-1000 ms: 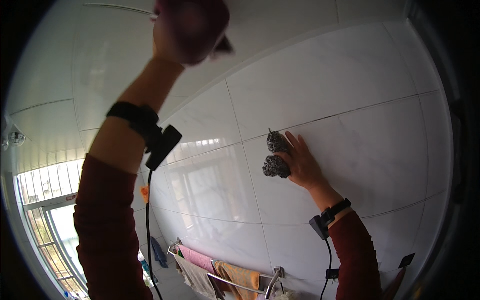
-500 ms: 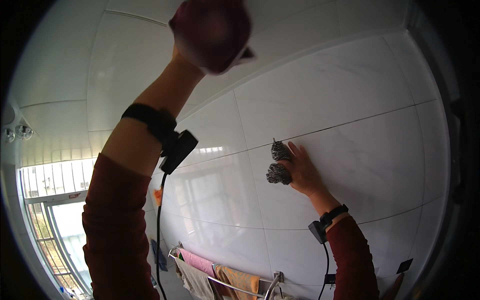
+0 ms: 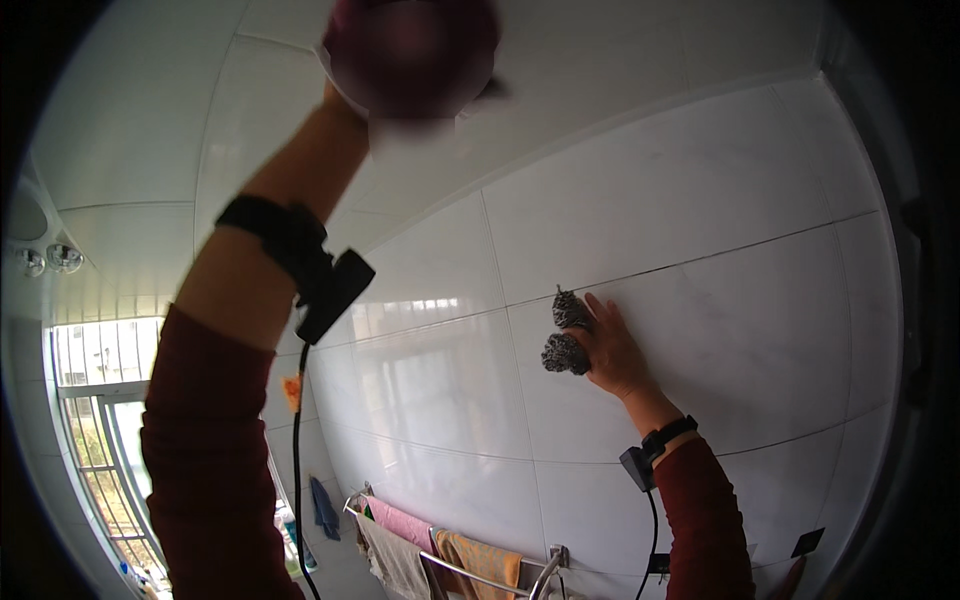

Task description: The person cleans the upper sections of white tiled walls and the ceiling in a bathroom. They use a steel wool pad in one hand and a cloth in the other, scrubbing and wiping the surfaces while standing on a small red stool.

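Raised to the ceiling at the top of the view, my left hand is closed on a dark maroon cloth, which is blurred and hides most of the fingers. My right hand rests against the white tiled wall, a little below a horizontal tile joint. A grey steel-wool scourer is gripped in it, bulging out in two lumps on either side of the thumb. The other fingers lie stretched along the tile.
Below on the wall is a metal towel rack with a pink towel, a grey towel and an orange towel. A barred window stands at lower left, with ceiling lamps above it. Black cables hang from both wrist straps.
My left hand and the maroon cloth have shifted up and slightly left. The right hand and scourer keep nearly the same place on the wall; the whole view has moved slightly.
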`<control>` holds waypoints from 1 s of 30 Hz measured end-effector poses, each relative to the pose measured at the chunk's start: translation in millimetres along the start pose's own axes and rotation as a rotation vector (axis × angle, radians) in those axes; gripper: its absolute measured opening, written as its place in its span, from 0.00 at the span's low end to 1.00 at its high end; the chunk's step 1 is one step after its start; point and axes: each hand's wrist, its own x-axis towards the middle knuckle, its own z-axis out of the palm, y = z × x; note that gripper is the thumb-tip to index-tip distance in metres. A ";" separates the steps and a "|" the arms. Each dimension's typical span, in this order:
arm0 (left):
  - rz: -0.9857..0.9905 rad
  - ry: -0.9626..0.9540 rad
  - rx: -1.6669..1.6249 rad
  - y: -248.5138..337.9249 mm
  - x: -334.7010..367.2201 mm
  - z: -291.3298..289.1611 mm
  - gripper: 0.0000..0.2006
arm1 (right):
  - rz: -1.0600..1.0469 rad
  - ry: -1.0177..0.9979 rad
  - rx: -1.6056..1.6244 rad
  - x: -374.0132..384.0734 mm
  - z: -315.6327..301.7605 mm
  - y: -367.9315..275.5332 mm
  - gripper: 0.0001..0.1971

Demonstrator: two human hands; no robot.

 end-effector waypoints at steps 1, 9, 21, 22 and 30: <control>0.065 0.089 0.177 0.2 16.8 -12.5 0.27 | 0.014 -0.011 0.012 -1.0 0.5 0.0 0.14; 0.497 0.268 0.960 -69.7 -17.3 -82.3 0.31 | -0.005 0.036 -0.012 -0.8 5.3 -0.1 0.16; -0.214 0.254 0.779 -91.5 -73.7 75.8 0.31 | 0.008 -0.023 -0.013 -2.2 10.3 3.0 0.20; -0.362 -0.244 1.224 -78.4 -75.7 86.7 0.28 | 0.007 -0.019 -0.010 -2.2 10.7 3.0 0.20; -0.311 -0.051 -0.055 -29.1 -110.9 76.5 0.19 | 0.018 0.023 0.001 -1.8 11.1 1.9 0.16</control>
